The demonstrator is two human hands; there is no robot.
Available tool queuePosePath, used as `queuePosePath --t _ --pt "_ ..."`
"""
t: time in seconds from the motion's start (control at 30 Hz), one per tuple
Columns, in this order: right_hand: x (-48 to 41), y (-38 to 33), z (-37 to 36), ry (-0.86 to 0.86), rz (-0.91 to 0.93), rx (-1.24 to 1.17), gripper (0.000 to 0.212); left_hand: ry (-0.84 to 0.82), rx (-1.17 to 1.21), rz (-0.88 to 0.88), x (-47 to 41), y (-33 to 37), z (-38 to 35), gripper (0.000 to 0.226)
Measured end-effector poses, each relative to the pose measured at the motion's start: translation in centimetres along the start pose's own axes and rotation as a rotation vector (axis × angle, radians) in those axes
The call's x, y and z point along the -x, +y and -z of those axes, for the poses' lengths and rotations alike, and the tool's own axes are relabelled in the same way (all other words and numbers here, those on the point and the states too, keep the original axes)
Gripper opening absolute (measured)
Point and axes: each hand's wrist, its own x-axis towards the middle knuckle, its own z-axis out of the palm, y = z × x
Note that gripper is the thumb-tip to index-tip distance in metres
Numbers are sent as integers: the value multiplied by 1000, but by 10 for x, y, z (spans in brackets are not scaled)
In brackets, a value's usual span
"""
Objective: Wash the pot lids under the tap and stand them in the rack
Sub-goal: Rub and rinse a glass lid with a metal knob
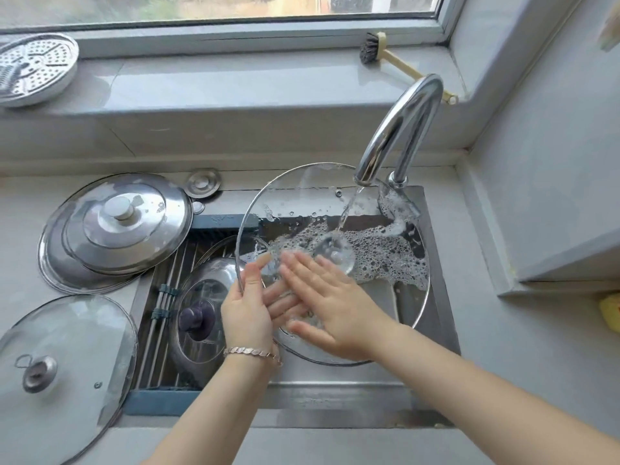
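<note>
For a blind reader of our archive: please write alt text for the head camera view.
A person holds a soapy glass lid under the running tap, left hand gripping its rim, right hand flat on the glass. A purple-knobbed lid rests on the sink rack at left; steel lids sit stacked on the counter.

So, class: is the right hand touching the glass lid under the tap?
Touching. The head view shows the right hand pressed flat on the soapy glass lid, fingers straight, no gap.

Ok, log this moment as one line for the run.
step: rinsing | left hand: grips glass lid rim | right hand: flat on it | tap: running | rack: holds purple-knob lid
</note>
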Motion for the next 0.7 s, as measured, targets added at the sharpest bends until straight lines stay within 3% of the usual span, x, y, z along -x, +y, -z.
queuePosePath --t 0.07,0.17,0.2,0.23,0.37,0.43,0.53,0.57,0.6,0.7 --pt "5 17 4 -23 -59 94 68 -1 -29 -5 2 2 6 26" --pt "-9 28 13 -17 -426 56 75 0 -54 18 7 -1 4 26" --pt "-16 23 15 -5 -450 20 78 5 -63 31 8 -3 2 25" --pt "-22 16 17 -1 -391 -14 78 10 -74 39 8 -5 0 25" --pt "-4 2 7 -132 130 -13 67 17 -73 51 5 -5 5 28" --pt "6 21 10 -177 78 79 70 -6 -83 51 5 -1 11 31" --pt "-1 44 20 -152 -357 113 81 -25 -96 68 9 0 9 34" --pt "-8 42 21 -122 -411 92 81 -32 -106 78 12 0 5 34" --pt "-15 34 20 -101 -386 54 78 -36 -119 86 13 -2 1 34" --pt "-23 3 10 -112 -38 -51 67 -6 -142 91 14 -4 -7 32"
